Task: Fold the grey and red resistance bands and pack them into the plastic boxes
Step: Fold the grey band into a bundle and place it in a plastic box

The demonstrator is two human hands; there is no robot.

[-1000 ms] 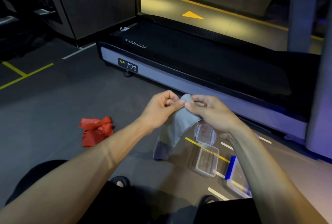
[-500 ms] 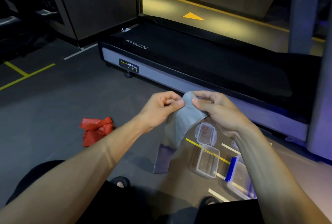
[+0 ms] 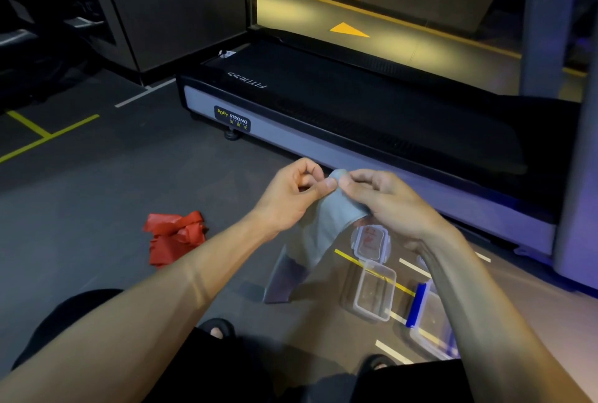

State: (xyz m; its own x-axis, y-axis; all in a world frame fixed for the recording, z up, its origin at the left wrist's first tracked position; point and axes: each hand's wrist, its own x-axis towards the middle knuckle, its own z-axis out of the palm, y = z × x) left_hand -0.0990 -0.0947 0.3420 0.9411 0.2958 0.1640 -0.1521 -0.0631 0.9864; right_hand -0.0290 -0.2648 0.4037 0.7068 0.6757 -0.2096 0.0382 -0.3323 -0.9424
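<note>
Both hands, left hand [image 3: 291, 195] and right hand [image 3: 385, 202], pinch grey band [image 3: 326, 224] top edge, held above floor; slick band may slip, unfolding. Red band [image 3: 174, 236] on floor, untouched.

The grey band [image 3: 326, 224] hangs in the air from its pinched top edge, its lower end dark and folded near the floor. The red band [image 3: 174, 236] lies crumpled on the floor to the left. A small clear box [image 3: 375, 294] sits open, its lid [image 3: 370, 241] just beyond it. A blue-clipped box [image 3: 427, 325] lies to the right.
</note>
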